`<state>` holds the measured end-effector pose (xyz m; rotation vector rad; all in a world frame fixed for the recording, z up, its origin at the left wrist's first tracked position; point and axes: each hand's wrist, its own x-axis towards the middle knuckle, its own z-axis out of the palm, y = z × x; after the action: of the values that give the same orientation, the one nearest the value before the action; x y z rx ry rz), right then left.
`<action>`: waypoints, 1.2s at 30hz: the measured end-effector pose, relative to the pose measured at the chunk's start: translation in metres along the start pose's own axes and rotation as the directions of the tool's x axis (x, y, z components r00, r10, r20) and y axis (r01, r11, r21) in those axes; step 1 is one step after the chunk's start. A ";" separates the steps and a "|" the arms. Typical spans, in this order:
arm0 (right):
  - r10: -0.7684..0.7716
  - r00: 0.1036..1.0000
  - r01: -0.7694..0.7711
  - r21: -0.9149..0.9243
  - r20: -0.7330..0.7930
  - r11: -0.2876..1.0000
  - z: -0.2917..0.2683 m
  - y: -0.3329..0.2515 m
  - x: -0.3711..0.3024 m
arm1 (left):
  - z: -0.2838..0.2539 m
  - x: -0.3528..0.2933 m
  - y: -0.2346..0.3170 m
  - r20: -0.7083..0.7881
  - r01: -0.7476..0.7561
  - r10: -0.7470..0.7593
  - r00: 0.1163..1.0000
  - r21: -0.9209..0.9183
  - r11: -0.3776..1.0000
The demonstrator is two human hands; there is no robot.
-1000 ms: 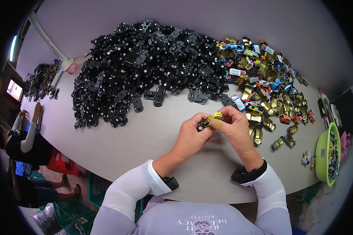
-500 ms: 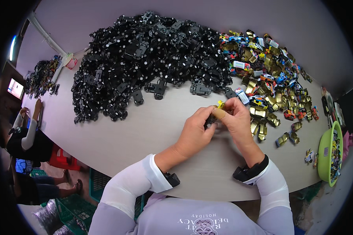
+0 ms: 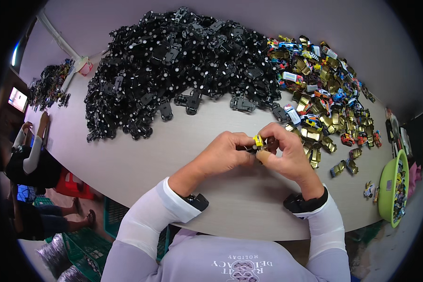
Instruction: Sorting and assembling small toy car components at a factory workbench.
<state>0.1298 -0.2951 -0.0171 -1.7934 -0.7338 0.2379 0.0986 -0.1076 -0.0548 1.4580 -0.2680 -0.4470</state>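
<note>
We observe both bare hands meeting over the near part of the pale table (image 3: 192, 145). The left hand (image 3: 224, 152) is closed narrow, thumb and forefinger pinching a small toy car (image 3: 258, 140) from its left side; the right hand (image 3: 286, 154) has its fingers curled and its thumb tip against the same piece from the right. The toy car sits between the fingertips, raised off the tabletop, yellow on top with darker parts below (mostly covered by the fingers, so we cannot tell how its parts fit together).

Beyond the left hand we note a large heap of black chassis (image 3: 183, 61) with small pale wheels. To its right, nearer the right hand, lies a looser spread of coloured car bodies (image 3: 333, 91), several showing gold undersides. A lime-green basin (image 3: 386, 188) holding more pieces stands at the right edge. At far left, another person's white sleeve (image 3: 32, 160) shows.
</note>
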 end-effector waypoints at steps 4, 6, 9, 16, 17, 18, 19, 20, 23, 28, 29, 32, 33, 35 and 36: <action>0.166 0.986 -0.165 0.032 -0.010 0.986 -0.006 0.011 0.000 | 0.005 -0.001 0.016 -0.217 0.117 -0.145 0.965 -0.137 0.984; 0.250 0.968 -0.243 0.212 -0.010 0.947 -0.005 0.017 0.001 | 0.005 0.003 0.009 -0.278 -0.134 0.062 0.959 -0.251 0.959; 0.254 0.967 -0.239 0.282 -0.018 0.929 0.001 0.015 0.001 | 0.004 0.003 0.005 -0.248 -0.115 0.056 0.967 -0.234 0.965; 0.207 0.965 -0.206 0.023 -0.161 0.978 -0.005 0.014 0.000 | 0.005 -0.002 0.017 -0.308 -0.069 0.025 0.951 -0.134 0.989; 0.204 0.968 -0.158 0.275 -0.146 0.948 -0.007 0.016 0.002 | 0.003 -0.002 0.017 -0.330 0.028 -0.028 0.944 -0.006 1.000; 0.204 0.969 -0.159 0.275 -0.142 0.948 -0.007 0.014 0.002 | 0.003 -0.001 0.016 -0.333 0.028 -0.029 0.942 -0.008 1.000; 0.226 0.971 -0.184 0.367 -0.072 0.912 -0.007 0.010 0.001 | 0.003 -0.001 0.014 -0.285 0.037 -0.072 0.956 -0.128 0.991; 0.241 0.971 -0.214 0.454 -0.001 0.865 -0.006 0.007 0.000 | 0.003 0.000 0.013 -0.232 0.051 -0.109 0.967 -0.246 0.968; 0.237 0.972 -0.215 0.433 0.003 0.875 -0.001 0.007 0.000 | 0.007 -0.004 0.017 -0.188 -0.015 -0.083 0.979 -0.470 0.883; 0.289 0.957 -0.248 0.469 -0.016 0.847 -0.002 0.010 0.000 | 0.010 0.000 0.011 -0.200 -0.154 0.085 0.976 -0.365 0.918; 0.291 0.957 -0.249 0.470 -0.018 0.847 -0.001 0.011 0.001 | 0.009 0.002 0.007 -0.226 -0.226 0.178 0.958 -0.211 0.951; 0.287 0.957 -0.222 0.509 -0.052 0.832 0.002 0.010 0.000 | 0.013 -0.002 0.010 -0.230 -0.332 0.340 0.912 0.075 0.940; 0.293 0.954 -0.219 0.507 -0.070 0.834 0.002 0.010 -0.001 | 0.016 -0.002 0.011 -0.208 -0.369 0.406 0.890 0.197 0.908; 0.303 0.948 -0.219 0.504 -0.091 0.835 0.003 0.012 -0.002 | 0.019 -0.001 0.013 -0.202 -0.365 0.421 0.884 0.265 0.893; 0.302 0.947 -0.210 0.505 -0.107 0.837 0.004 0.012 -0.002 | 0.020 -0.002 0.014 -0.202 -0.361 0.442 0.874 0.339 0.869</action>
<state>0.1305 -0.2953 -0.0300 -1.3946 -0.2591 0.3956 0.0895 -0.1235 -0.0384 1.6776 -0.4213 0.1481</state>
